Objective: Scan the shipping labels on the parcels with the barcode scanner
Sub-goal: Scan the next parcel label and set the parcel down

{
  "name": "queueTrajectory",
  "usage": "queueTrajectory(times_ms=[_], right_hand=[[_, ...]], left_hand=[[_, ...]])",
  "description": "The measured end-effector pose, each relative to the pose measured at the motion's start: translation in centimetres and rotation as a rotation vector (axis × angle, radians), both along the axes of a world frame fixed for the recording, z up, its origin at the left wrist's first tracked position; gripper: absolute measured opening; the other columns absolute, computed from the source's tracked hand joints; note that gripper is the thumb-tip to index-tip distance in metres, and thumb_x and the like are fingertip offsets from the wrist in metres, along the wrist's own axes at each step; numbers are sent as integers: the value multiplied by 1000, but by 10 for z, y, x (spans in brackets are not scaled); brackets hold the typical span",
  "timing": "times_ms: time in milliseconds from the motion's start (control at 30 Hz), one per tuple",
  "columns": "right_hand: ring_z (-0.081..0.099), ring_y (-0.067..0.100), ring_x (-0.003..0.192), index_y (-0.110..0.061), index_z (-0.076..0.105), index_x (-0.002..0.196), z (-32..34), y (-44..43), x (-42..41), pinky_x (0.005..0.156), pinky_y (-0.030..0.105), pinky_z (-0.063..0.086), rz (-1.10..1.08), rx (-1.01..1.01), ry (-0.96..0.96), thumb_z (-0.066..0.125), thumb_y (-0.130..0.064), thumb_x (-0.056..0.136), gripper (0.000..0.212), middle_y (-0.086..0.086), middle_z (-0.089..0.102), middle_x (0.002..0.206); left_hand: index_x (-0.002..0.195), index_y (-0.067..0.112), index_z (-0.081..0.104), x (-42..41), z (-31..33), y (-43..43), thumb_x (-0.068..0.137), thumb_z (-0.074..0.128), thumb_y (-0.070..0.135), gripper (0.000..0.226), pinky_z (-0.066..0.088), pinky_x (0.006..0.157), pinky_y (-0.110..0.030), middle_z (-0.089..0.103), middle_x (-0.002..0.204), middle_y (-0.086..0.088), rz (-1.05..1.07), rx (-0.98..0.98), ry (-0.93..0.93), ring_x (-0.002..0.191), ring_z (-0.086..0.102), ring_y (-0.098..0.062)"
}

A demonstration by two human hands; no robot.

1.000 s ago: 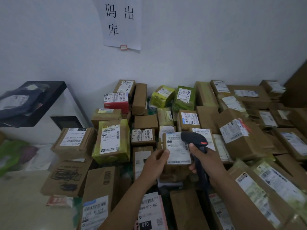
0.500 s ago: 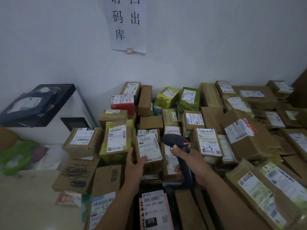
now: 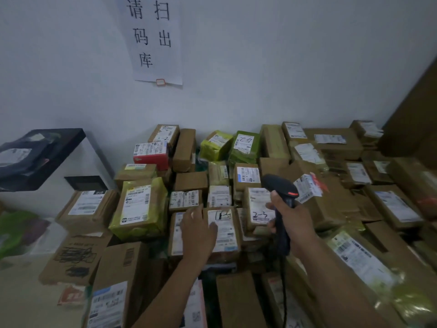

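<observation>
At the left of the heap, the yellow-green wrapped parcel (image 3: 139, 209) looks soft-skinned and slick under its film, so it would likely want a hold across both sides rather than a pinch. Just right of it, the left hand (image 3: 197, 229) lies on a small brown carton (image 3: 224, 242) in the front middle of the pile. Its fingers (image 3: 192, 213) are fairly straight and spread over the carton's upper edge, and the thumb is on the white shipping label (image 3: 223, 229). Nothing is clenched.

The carton looks light and stiff — taped cardboard. It should tip easily by its top edge or lift by its two side walls, with the hand kept off the label so the barcode stays uncovered.

Right again, the right hand (image 3: 292, 218) is wrapped round the handle of the black barcode scanner (image 3: 280, 185), head raised over the cartons. I cannot tell whether it is aimed at this label. Rigid plastic with a trailing cord, it handles best by that grip. Further right lie more brown parcels (image 3: 390, 204), labels up.
</observation>
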State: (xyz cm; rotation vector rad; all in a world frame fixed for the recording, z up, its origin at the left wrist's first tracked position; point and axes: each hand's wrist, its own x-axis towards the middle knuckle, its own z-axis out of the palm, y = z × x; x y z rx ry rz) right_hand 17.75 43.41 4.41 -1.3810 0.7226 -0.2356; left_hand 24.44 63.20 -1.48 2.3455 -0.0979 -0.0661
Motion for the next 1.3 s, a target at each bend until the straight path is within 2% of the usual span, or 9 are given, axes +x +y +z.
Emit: queueTrajectory(times_ms=[233, 367, 467, 533, 700, 900, 1033, 1133, 1300], right_hand=[[65, 24, 55, -10, 65, 80, 5, -121, -34, 54, 37, 57, -251, -46, 132, 69, -56, 82, 46, 12, 68, 63], [62, 29, 87, -8, 63, 105, -12, -169, -44, 71, 37, 51, -196, 108, 186, 66, -66, 74, 66, 11, 65, 98], [68, 33, 97, -7, 70, 101, -30, -184, -46, 87, 45, 55, -134, 221, 153, 68, -68, 58, 75, 13, 72, 105], [73, 31, 89, -9, 72, 97, -40, -188, -47, 77, 41, 57, -112, 265, 126, 70, -70, 52, 76, 11, 76, 99], [75, 31, 84, -10, 70, 100, -44, -175, -44, 67, 44, 62, -41, 359, 46, 74, -72, 48, 82, 14, 77, 95], [69, 36, 105, -12, 62, 123, -25, -142, -33, 97, 56, 52, -6, 414, -55, 79, -66, 50, 92, 17, 70, 117], [76, 21, 85, -25, 66, 104, -8, -95, -13, 74, 40, 61, 75, 296, -130, 78, -57, 57, 58, 0, 78, 90], [75, 27, 83, -21, 70, 102, 0, -54, 9, 70, 41, 61, 145, 182, -79, 77, -46, 77, 36, 6, 77, 91], [63, 23, 60, -10, 68, 91, 15, 13, 57, 59, 35, 51, 195, 54, -40, 72, -36, 88, 26, 8, 69, 72]], left_hand=[[144, 21, 46, -7, 25, -144, 99, 56, 33, 48, 37, 101, -23, 48, 143, 0, -378, -100, 120, 128, 46, -14], [136, 28, 51, -10, 18, -207, 96, 58, 41, 43, 35, 71, -4, 59, 133, 5, -488, -131, 235, 89, 50, 11], [140, 33, 43, -13, 10, -230, 92, 55, 54, 54, 48, 90, -23, 55, 140, 6, -453, -182, 442, 108, 56, -1], [149, 32, 33, -13, 4, -239, 89, 55, 61, 70, 45, 104, -37, 48, 147, 4, -403, -195, 528, 127, 51, -17], [145, 42, 32, -18, 8, -248, 87, 66, 52, 68, 50, 88, -31, 53, 136, 3, -223, -525, 680, 115, 57, -15], [133, 39, 43, -10, 27, -216, 83, 74, 24, 60, 55, 64, -23, 59, 122, 3, -100, -796, 441, 97, 69, -14], [146, 35, 36, 4, 37, -165, 88, 70, 24, 69, 56, 83, -36, 51, 139, -6, 36, -799, 320, 119, 58, -26], [142, 35, 38, 21, 42, -118, 90, 65, 23, 61, 53, 73, -28, 49, 140, -7, 129, -744, 235, 115, 57, -23], [151, 26, 33, 72, 42, -32, 90, 65, 26, 69, 47, 100, -47, 38, 145, -15, 221, -405, 133, 126, 46, -33]])
